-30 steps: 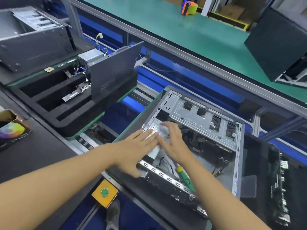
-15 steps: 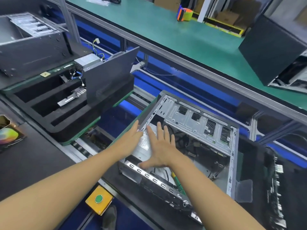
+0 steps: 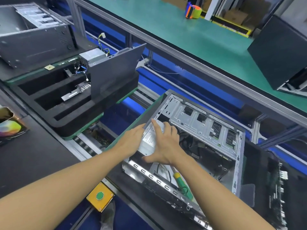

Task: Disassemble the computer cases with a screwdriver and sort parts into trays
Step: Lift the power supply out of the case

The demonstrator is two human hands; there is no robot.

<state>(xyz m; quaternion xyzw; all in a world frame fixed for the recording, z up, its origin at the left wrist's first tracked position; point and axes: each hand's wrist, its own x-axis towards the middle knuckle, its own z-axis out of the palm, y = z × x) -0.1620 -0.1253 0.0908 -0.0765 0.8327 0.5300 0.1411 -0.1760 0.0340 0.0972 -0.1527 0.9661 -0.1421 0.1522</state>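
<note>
An open metal computer case [image 3: 204, 123] lies on its side on the conveyor in front of me. At its near left corner sits a silver power supply [image 3: 149, 139] with a label on top. My left hand [image 3: 131, 141] grips the power supply's left side, beside the case wall. My right hand [image 3: 165, 145] lies on top of it with fingers straight and spread, thumb at its near edge. A screwdriver [image 3: 180, 180] with a green and yellow handle lies inside the case, below my right wrist.
A black foam tray [image 3: 66, 113] at left holds small parts, with a dark side panel [image 3: 114, 70] leaning in it. Another case [image 3: 33, 39] stands at far left. A circuit board [image 3: 279, 180] lies at right. A yellow button box [image 3: 99, 195] sits at the near edge.
Both hands have slid toward the case's left wall on the power supply. The left hand has moved from its top to its left side, and the unit looks tilted up.
</note>
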